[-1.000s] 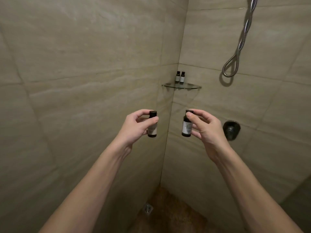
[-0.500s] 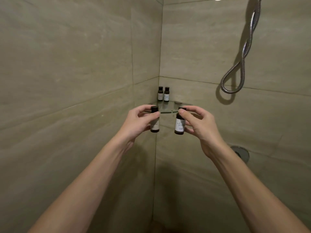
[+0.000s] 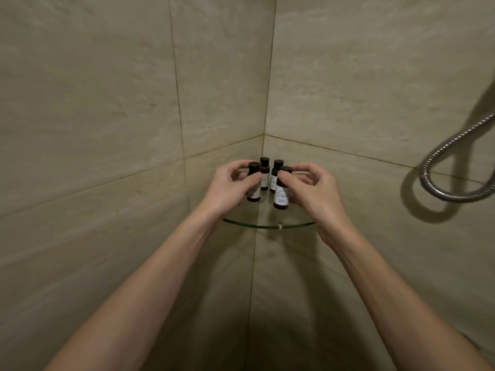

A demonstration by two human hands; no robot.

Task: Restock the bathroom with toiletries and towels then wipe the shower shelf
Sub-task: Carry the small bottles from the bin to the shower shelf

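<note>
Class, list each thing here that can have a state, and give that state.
Left hand: pinches front left bottle
Right hand: pinches front right bottle
Front left bottle: upright, capped, held
Front right bottle: upright, capped, held
Back left bottle: upright, capped, on the shelf
Back right bottle: upright, capped, on the shelf
Shower hose: hanging in a loop

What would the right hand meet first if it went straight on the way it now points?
Probably the back-right bottle standing on the glass shelf, just beyond the held bottle in the right hand; behind it, the tiled corner. Depth is unclear.
</note>
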